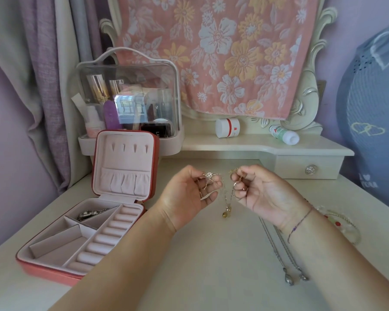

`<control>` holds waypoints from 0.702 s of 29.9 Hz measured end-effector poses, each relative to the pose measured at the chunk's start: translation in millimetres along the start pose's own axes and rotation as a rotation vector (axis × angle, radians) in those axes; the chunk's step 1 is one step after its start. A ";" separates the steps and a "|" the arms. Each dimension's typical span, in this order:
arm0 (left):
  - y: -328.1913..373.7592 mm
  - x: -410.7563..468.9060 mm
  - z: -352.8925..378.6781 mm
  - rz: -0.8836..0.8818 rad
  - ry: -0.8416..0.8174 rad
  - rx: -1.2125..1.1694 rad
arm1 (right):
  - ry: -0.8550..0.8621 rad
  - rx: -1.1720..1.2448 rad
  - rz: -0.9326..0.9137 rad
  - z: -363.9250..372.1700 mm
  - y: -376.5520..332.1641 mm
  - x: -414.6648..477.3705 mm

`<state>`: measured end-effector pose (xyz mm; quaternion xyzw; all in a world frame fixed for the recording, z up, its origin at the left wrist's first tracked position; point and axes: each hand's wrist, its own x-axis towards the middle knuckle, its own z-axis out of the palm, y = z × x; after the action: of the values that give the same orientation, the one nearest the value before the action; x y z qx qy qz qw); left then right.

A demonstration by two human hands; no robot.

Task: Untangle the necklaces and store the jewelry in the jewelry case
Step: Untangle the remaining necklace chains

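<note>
A home bedroom: cream dressing-table worktop point(211, 254), clear makeup organiser point(128, 97), curtains point(43, 86), lilac walls point(5, 131).

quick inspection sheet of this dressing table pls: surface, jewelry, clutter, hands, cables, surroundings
surface: cream dressing table with a raised shelf at the back.
job's things: tangled gold necklaces held between both hands; jewelry case open at left, a silver piece in a rear compartment; silver chain lying by the right wrist; beaded piece further right, kind unclear.
clutter: clear cosmetics box behind the case; white jar and a bottle on its side on the shelf.
hands: left hand and right hand each pinch the necklaces.
cables: nothing seen.
surroundings: floral towel hung behind, curtain left, blue cushion right.
</note>
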<state>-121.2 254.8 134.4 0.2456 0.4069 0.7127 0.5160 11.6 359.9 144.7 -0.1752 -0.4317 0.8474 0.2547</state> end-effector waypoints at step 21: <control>-0.2 -0.6 -1.6 0.060 0.047 0.053 | -0.136 0.067 -0.194 -8.8 -5.5 0.8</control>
<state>-122.1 253.7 133.3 0.2546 0.4302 0.7222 0.4781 17.0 368.8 144.1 -0.0662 -0.4342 0.8426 0.3116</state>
